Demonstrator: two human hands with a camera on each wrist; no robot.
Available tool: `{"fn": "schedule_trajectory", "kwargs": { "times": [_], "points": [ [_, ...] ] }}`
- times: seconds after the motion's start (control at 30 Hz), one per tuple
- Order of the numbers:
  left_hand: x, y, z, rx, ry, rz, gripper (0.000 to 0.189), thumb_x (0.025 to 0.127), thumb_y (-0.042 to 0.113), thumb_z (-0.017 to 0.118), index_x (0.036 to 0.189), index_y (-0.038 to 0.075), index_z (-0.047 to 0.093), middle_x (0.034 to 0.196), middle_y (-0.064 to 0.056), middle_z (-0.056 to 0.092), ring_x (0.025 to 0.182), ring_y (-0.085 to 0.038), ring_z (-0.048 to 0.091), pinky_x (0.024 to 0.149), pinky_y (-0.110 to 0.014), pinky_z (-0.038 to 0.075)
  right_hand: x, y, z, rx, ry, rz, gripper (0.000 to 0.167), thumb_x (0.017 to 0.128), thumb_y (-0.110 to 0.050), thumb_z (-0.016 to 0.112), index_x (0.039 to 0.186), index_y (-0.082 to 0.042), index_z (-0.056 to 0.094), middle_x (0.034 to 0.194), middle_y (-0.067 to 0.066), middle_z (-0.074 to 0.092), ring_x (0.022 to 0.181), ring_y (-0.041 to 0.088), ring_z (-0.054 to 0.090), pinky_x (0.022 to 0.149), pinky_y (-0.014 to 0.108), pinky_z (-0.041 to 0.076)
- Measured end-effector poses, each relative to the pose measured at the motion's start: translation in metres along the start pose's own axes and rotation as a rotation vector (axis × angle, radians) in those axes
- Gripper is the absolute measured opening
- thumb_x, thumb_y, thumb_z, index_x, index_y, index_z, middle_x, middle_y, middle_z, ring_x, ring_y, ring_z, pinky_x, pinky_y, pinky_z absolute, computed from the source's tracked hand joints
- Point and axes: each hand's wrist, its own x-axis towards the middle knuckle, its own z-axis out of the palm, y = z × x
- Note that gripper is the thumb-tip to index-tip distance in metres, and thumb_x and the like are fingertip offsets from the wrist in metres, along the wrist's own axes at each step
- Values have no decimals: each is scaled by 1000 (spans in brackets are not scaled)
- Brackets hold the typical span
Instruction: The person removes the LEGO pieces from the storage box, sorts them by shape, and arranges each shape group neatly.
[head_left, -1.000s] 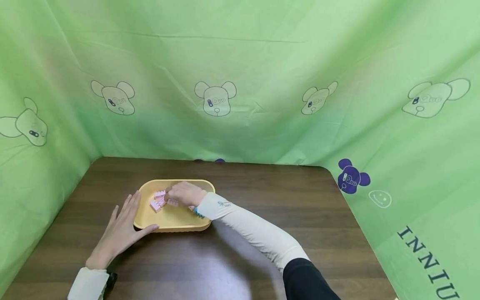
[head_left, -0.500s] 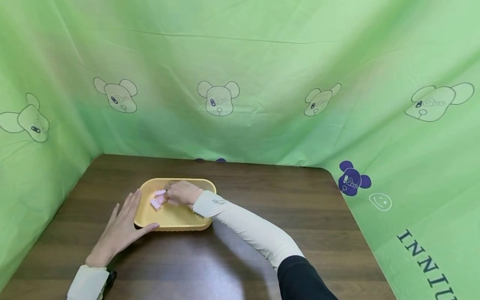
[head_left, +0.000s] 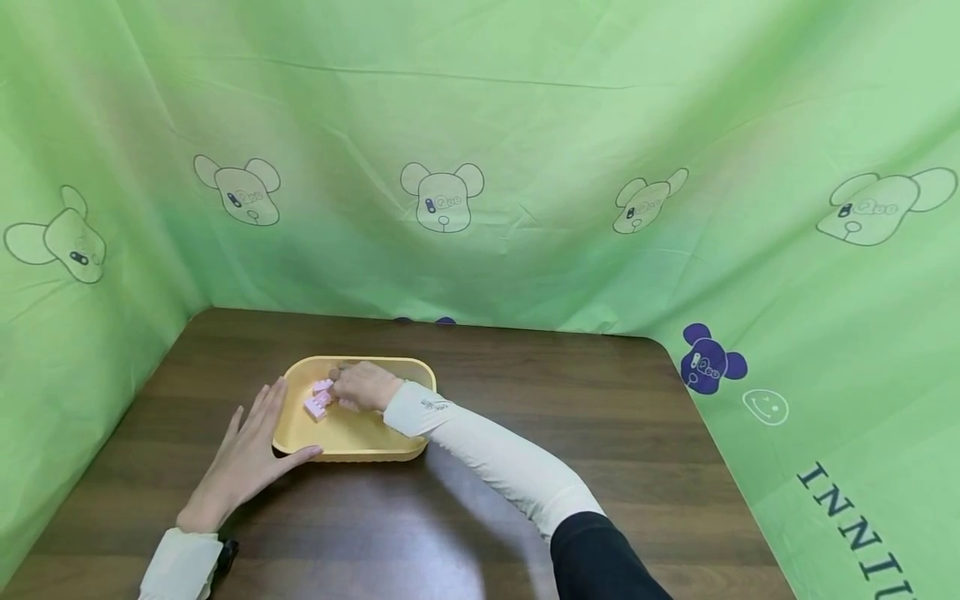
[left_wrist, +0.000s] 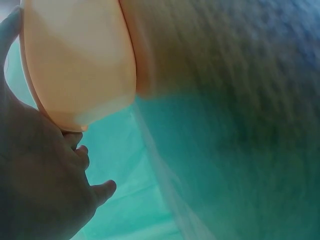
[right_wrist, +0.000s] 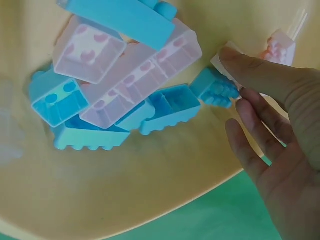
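Observation:
A yellow tray point(head_left: 360, 456) lies on the table, with pink toy building bricks point(head_left: 316, 407) at its left end. My left hand point(head_left: 243, 454) spreads straight fingers along the tray's left side, its thumb at the near rim. Reaching over the tray, my right hand point(head_left: 366, 385) is at the bricks. In the right wrist view, its thumb and index finger pinch a pale brick point(right_wrist: 220, 64), partly hidden by the thumb. A small blue brick point(right_wrist: 216, 89) lies just beside the fingertips. Left of it are a long pink brick point(right_wrist: 145, 70) and several blue bricks point(right_wrist: 172, 107).
The brown wooden table point(head_left: 600, 433) extends right of the tray. A green printed curtain point(head_left: 540, 167) stands behind and along both sides. A small pink brick point(right_wrist: 279, 49) lies beyond the right thumb. My right sleeve point(head_left: 487, 450) covers the tray's near right part.
My right sleeve has shifted slightly left over the tray and now hides the blue brick seen before. The left hand stays at the tray's side. The head view has shifted slightly.

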Motion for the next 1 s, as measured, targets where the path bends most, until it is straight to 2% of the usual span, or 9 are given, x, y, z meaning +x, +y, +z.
{"fn": "schedule_trajectory", "kwargs": {
  "times": [0.13,0.27,0.5,0.77,1.0],
  "points": [
    [1,1,1,-3,-3,2,119,93,62,73,170,6,2,175,-23,13,160,-45,10,123,-73,8,-4,4,-2,6,19,6,22,107,-23,63,121,-24,80,119,-3,66,103,9,61,80,17,54],
    [0,1,1,-10,-11,-7,119,93,61,74,171,7,1,176,-21,11,161,-45,9,123,-73,6,-10,9,-7,19,35,10,24,106,-20,62,123,-21,79,118,-3,68,107,11,62,82,20,56],
    [-1,1,0,-6,-13,-11,120,92,62,74,171,8,0,176,-21,10,160,-45,9,123,-73,6,-30,16,-17,145,55,26,26,99,-16,73,125,-18,79,121,-4,74,112,13,66,91,22,56],
    [-2,2,-1,-9,-13,-11,121,92,63,74,171,9,-1,176,-21,10,160,-45,9,123,-73,5,-55,22,-18,167,79,36,33,98,-32,80,128,-18,79,126,-2,71,112,13,63,89,22,54],
    [-2,3,-1,-11,-12,-9,120,92,62,74,171,8,0,176,-22,11,160,-45,9,123,-73,5,-69,23,-17,199,82,65,38,99,-36,78,131,-16,76,133,-1,70,118,14,62,95,24,54]
  ]
}}
